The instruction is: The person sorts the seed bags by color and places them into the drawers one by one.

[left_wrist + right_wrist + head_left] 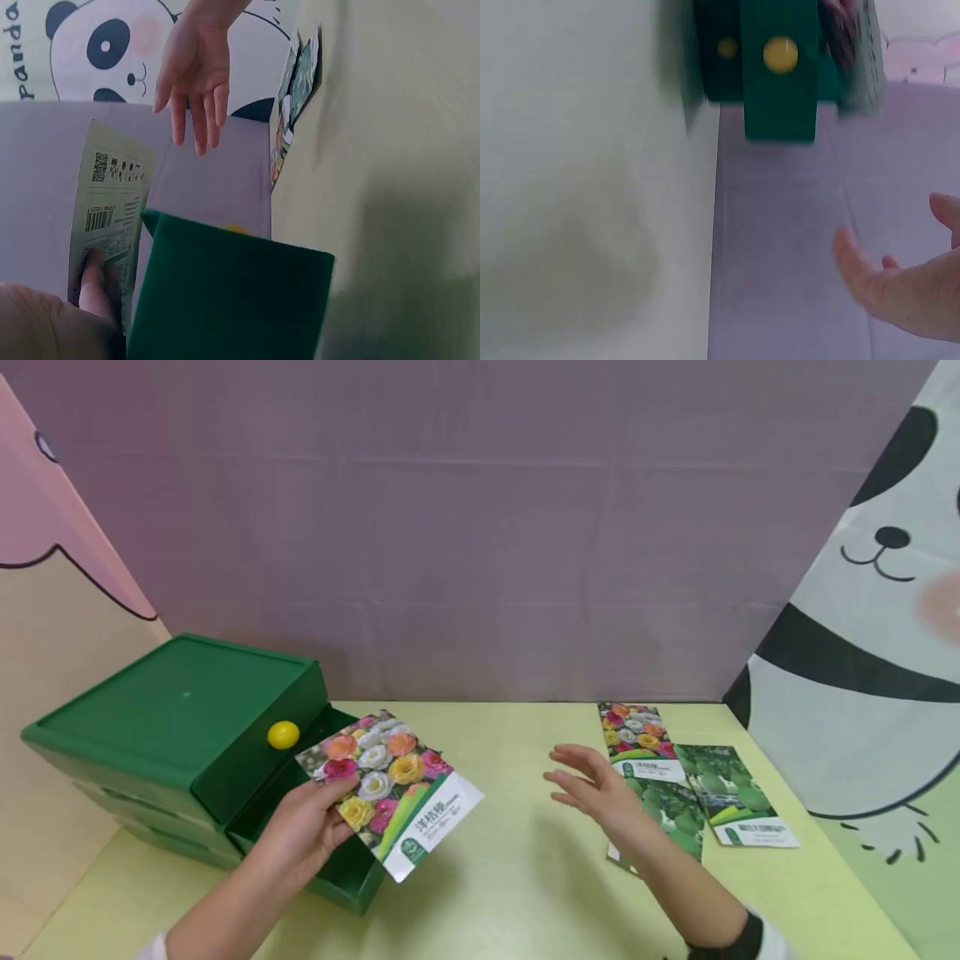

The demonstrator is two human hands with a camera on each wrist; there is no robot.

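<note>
My left hand (303, 827) pinches a flower seed packet (408, 768) between thumb and fingers, above an open green drawer (352, 877). The packet's front has colourful blooms and a white label strip; its printed back (112, 202), with a barcode, shows in the left wrist view. My right hand (607, 802) is raised over the table with fingers spread and nothing in them. Beside that hand lie another flower packet (637, 731) and two green-leaf packets, one (675, 818) partly hidden by the forearm and one (731, 789) farther right.
A green drawer cabinet (180, 702) stands at the left of the pale yellow table (495, 893), its upper drawer pulled out. A yellow round knob (283, 735) sits on its front. A purple cloth backdrop (480, 543) rises behind, with a panda-printed panel (847, 693) at the right.
</note>
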